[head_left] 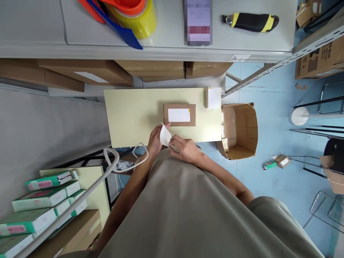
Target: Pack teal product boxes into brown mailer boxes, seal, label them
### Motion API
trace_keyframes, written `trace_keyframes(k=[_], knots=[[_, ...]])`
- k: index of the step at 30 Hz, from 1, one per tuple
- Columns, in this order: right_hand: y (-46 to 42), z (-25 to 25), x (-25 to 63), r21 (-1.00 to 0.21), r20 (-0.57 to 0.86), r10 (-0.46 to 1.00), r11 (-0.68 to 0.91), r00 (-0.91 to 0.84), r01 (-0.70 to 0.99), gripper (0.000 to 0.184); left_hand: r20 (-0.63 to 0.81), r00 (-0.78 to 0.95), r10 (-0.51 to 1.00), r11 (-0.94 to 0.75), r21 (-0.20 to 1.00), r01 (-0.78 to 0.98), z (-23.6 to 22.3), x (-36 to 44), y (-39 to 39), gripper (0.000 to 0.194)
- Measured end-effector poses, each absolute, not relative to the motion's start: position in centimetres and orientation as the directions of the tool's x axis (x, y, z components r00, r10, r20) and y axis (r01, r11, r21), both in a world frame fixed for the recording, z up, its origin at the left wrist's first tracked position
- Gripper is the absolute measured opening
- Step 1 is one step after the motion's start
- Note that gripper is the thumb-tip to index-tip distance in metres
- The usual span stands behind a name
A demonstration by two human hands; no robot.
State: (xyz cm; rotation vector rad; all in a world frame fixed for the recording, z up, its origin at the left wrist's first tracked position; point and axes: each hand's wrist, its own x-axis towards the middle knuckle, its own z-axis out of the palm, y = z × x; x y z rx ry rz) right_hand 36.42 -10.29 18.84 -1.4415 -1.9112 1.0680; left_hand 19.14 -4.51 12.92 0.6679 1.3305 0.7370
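A curled white paper sheet [165,135], perhaps a label, is between my hands at the near edge of the table. My left hand [155,139] is closed on its left side, with fingertips close to the small brown cardboard box [166,115]. My right hand [185,147] pinches toward the sheet's lower right corner; the fingers are curled together. The brown box lies flat on the pale yellow table [129,114] and carries a white label [178,115] with a small yellow mark. Whether the left fingertips touch the box I cannot tell.
A stack of white labels [214,98] lies at the table's far right corner. Right of the table stands an open cardboard carton [245,132]. A shelf above holds a utility knife [252,22] and yellow tape [147,21]. Green-and-white boxes [40,199] are stacked at left behind a grey pole [80,199].
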Motion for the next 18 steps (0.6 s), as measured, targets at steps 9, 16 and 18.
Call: trace_keyframes(k=[9, 16, 18], knots=[[-9.7, 17.0, 39.2, -0.878, -0.186, 0.979, -0.204, 0.085, 0.433, 0.024, -0.501, -0.073, 0.863, 0.505, 0.846, 0.171, 10.6, 18.2, -4.4, 0.056], [-5.4, 11.0, 41.9, -0.836, -0.41, 0.838, -0.503, 0.359, 0.22, 0.04, -0.433, -0.033, 0.901, 0.423, 0.859, 0.288, 8.2, 18.7, 0.1, 0.04], [-4.3, 9.8, 42.2, -0.796, -0.455, 0.808, -0.558, 0.374, 0.236, 0.039, -0.447, -0.021, 0.894, 0.432, 0.851, 0.298, 7.3, 18.9, 1.7, 0.044]])
